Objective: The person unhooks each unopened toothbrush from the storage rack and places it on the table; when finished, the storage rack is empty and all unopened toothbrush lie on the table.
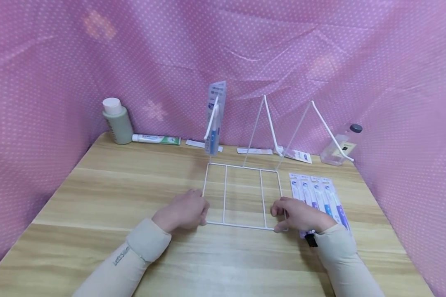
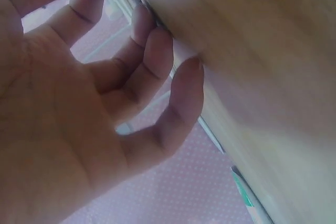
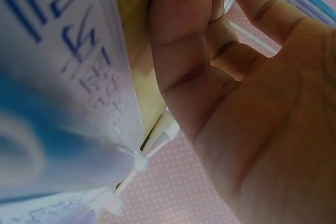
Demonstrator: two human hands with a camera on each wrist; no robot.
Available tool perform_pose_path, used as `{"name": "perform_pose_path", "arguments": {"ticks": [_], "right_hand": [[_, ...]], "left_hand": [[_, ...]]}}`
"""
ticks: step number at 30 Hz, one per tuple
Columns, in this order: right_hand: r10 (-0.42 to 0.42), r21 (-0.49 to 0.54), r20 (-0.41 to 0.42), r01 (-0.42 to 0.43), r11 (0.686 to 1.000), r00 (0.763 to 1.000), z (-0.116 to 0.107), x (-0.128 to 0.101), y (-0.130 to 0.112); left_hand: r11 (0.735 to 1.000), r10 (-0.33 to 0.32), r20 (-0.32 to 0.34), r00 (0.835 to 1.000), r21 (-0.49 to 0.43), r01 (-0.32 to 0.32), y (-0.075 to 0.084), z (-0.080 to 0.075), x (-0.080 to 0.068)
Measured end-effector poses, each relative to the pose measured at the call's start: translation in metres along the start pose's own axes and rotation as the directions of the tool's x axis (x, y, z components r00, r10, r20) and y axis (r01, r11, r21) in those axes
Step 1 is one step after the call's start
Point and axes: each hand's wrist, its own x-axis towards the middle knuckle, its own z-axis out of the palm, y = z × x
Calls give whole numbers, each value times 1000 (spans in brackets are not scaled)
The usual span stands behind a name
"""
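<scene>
A white wire rack (image 1: 224,194) lies with its grid base flat on the wooden table (image 1: 115,194), its slanted uprights rising at the back. One packaged toothbrush (image 1: 214,119) hangs on the left upright. My left hand (image 1: 186,212) curls its fingers (image 2: 157,56) onto the base's near left corner. My right hand (image 1: 297,214) pinches the near right corner between thumb and fingers. A row of packaged toothbrushes (image 1: 319,198) lies flat just right of the rack, under my right wrist; one pack (image 3: 63,77) fills the right wrist view.
A green bottle (image 1: 117,121) and a toothpaste tube (image 1: 157,139) sit at the back left. A clear bottle (image 1: 342,144) leans at the back right. Paper strips (image 1: 254,151) lie behind the rack. Pink dotted cloth (image 1: 41,103) walls in the table on three sides.
</scene>
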Motion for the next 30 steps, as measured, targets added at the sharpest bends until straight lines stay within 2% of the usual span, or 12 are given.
{"name": "perform_pose_path", "arguments": {"ticks": [4,7,11,13,14,17,19,20,21,23,25,30], "right_hand": [[-17,19,3,17,1000,1000,-1,-1,2],[-32,23,7,32,999,999,-1,0,2],[-21,33,5,21,999,1000,1,0,2],[-9,39,9,8,999,1000,2,0,2],[-4,41,10,3,999,1000,3,0,2],[3,39,13,-4,999,1000,3,-1,3],[-1,28,13,1,1000,1000,2,-1,4],[-2,27,14,1,1000,1000,2,-1,4],[-2,27,16,2,1000,1000,1,0,4],[-1,24,18,1,1000,1000,0,0,5],[-1,25,21,0,1000,1000,-1,0,5],[-10,24,16,10,1000,1000,-1,0,5]], "left_hand": [[998,17,60,998,-53,-13,-4,-12,0],[998,59,51,997,-35,-57,-11,-39,1],[993,72,-125,989,-87,-84,-19,-94,9],[979,18,-260,965,-192,-70,-20,-123,13],[963,-19,-336,942,-259,-73,-19,-136,15],[890,-174,-539,824,-444,-103,-15,-166,22],[792,-289,-603,744,-587,-168,-12,-177,28],[737,-332,-619,712,-641,-213,-11,-181,32],[683,-369,-618,694,-687,-249,-10,-184,37],[571,-402,-603,689,-754,-326,-8,-189,46],[505,-397,-591,702,-780,-370,-7,-192,55],[448,-368,-562,740,-805,-388,-3,-193,67]]}}
